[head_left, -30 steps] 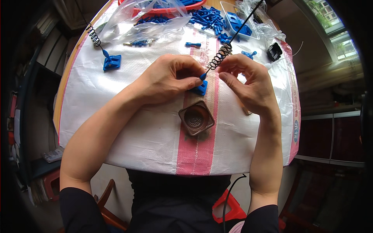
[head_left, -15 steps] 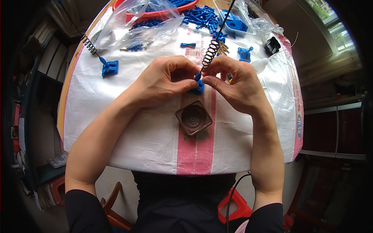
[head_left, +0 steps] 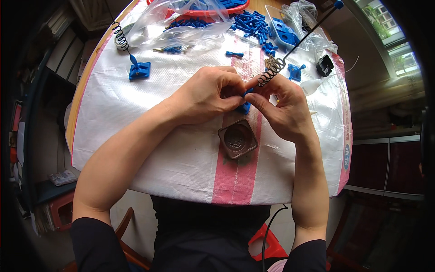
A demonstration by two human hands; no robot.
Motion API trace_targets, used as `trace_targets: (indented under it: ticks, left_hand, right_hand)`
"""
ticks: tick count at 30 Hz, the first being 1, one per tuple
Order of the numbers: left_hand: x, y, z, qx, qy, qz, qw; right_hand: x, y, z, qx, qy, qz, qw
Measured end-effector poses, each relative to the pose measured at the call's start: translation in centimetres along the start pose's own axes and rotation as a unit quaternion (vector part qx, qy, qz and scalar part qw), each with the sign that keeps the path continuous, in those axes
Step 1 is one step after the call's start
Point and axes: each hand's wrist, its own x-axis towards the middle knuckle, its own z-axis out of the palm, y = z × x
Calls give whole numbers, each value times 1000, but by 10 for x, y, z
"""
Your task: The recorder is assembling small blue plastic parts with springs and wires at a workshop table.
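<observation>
Blue plastic connector mid-frame: left hand and right hand pinch it below the black wire coil; I'd call this unfinished, the upper-left blue square-based stand done.

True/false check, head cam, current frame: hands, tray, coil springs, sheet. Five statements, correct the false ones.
1. The left hand and right hand meet at a blue plastic part, beyond a brown square tray. True.
2. The tray is filled with blue pieces. False: no blue pieces show in it; the heap of small blue parts lies beyond the hands.
3. A black coil spring slants up to the right over the right hand. True.
4. No other coil spring is in view. False: a second black coil spring stands over a blue square base at the left.
5. The tray sits on the pink stripe of the white woven sheet. True.
</observation>
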Motion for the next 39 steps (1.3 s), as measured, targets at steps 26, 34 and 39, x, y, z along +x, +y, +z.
trace_targets:
  ticks: [26, 34, 39]
  left_hand:
    - [-3, 7, 4, -7, 22, 6, 1000]
    - [-3, 7, 4, 22, 26, 24, 999]
    - [-3, 5, 11, 60, 59, 49, 995]
  right_hand:
    - [-3, -4, -3, 286, 9, 53, 957]
    - [-3, -4, -5, 255, 15, 43, 966]
    - [-2, -9, -7, 248, 20, 46, 967]
